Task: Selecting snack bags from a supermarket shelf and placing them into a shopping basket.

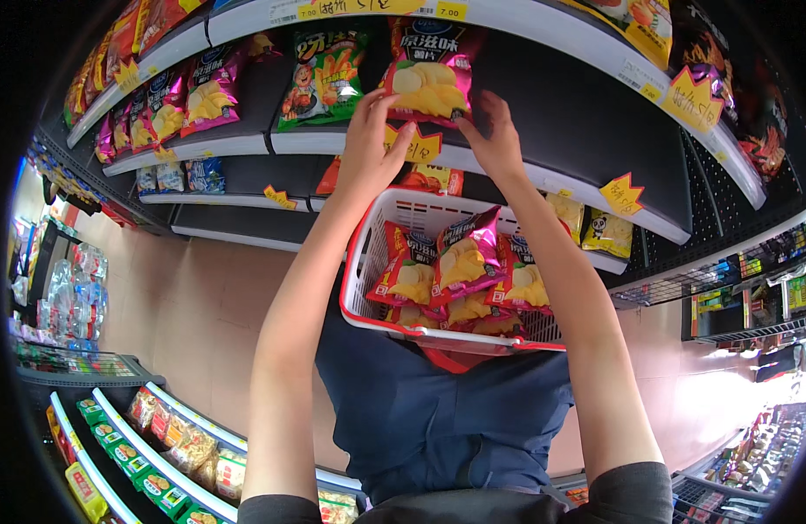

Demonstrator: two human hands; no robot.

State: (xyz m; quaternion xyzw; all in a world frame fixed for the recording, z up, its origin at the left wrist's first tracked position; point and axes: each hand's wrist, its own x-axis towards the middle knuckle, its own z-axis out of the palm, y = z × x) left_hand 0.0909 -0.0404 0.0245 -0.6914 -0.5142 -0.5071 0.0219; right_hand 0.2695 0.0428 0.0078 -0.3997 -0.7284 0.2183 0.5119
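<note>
A pink-and-black potato chip bag (429,78) stands at the front of a dark shelf, between my hands. My left hand (375,141) is at its left edge, fingertips by the printed chips and thumb below. On the other side, my right hand (496,141) has its thumb at the bag's lower right corner and its fingers spread apart from it. Neither hand has closed around the bag. Below my forearms, a white plastic shopping basket (370,262) with red trim holds several similar bags, one chip bag (465,262) lying on top.
A green snack bag (324,78) stands just left of my left hand. More chip bags (210,92) line the shelf further left. The white shelf edge (547,170) carries yellow tags and runs between shelf and basket. Behind me is another rack of snacks (187,439).
</note>
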